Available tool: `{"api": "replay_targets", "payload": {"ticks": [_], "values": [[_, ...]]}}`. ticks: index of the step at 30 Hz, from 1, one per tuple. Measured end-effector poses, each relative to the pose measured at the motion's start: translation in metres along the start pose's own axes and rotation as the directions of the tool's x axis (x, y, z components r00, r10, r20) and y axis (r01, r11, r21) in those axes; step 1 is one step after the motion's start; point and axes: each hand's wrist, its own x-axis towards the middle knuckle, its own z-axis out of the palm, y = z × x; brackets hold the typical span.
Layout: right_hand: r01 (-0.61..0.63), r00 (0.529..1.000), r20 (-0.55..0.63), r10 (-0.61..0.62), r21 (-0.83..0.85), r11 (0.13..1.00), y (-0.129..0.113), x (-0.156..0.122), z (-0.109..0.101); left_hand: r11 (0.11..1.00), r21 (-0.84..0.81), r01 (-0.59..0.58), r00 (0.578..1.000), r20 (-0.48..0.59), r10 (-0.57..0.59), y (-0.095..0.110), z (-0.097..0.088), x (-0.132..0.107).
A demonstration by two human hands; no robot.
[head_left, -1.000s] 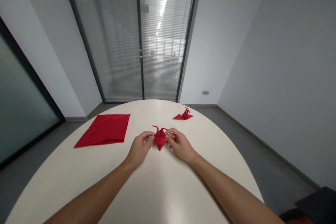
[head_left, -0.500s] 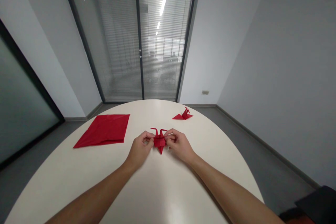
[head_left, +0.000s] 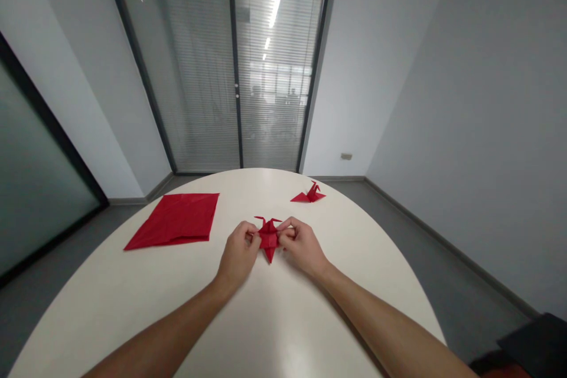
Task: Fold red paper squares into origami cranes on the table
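Between my two hands, over the middle of the table, is a red paper crane (head_left: 269, 240). Two thin bent points stick up at its far side and a pointed flap hangs toward me. My left hand (head_left: 240, 248) pinches its left side between thumb and fingers. On the right side my right hand (head_left: 302, 244) grips it the same way, fingertips partly hidden. Beyond my right hand stands a finished-looking second red crane (head_left: 310, 194) with its wings spread.
A stack of red paper (head_left: 177, 218) lies at the left on the round white table (head_left: 266, 313). Past the table's far edge are a glass partition with blinds (head_left: 199, 82) and a white wall (head_left: 363, 71). Something dark (head_left: 538, 339) sits at the lower right.
The crane in my hands has tilted slightly: a flap now rises between its two points, and its near tip sits a little lower. My hands keep their pinch with small shifts.
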Motion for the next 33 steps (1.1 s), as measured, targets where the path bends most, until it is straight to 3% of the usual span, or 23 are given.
{"api": "replay_targets", "payload": {"ticks": [6, 13, 25, 33], "values": [[0.108, 0.993, 0.039, -0.110, 0.043, 0.993, -0.003, 0.001, -0.004, 0.971, -0.178, 0.162, 0.977, 0.167, -0.132, -0.002, -0.001, -0.002], [0.122, 0.992, 0.018, -0.121, -0.099, 0.988, 0.006, 0.003, -0.010, 0.956, -0.246, 0.163, 0.982, 0.136, -0.132, 0.000, -0.003, -0.001], [0.120, 0.993, 0.014, -0.119, -0.112, 0.986, 0.008, 0.002, -0.006, 0.963, -0.218, 0.157, 0.987, 0.061, -0.147, 0.005, -0.002, -0.001], [0.065, 0.998, 0.005, -0.065, -0.070, 0.995, 0.002, 0.001, -0.006, 0.970, -0.229, 0.077, 0.995, 0.084, -0.059, 0.002, -0.004, -0.002]]}}
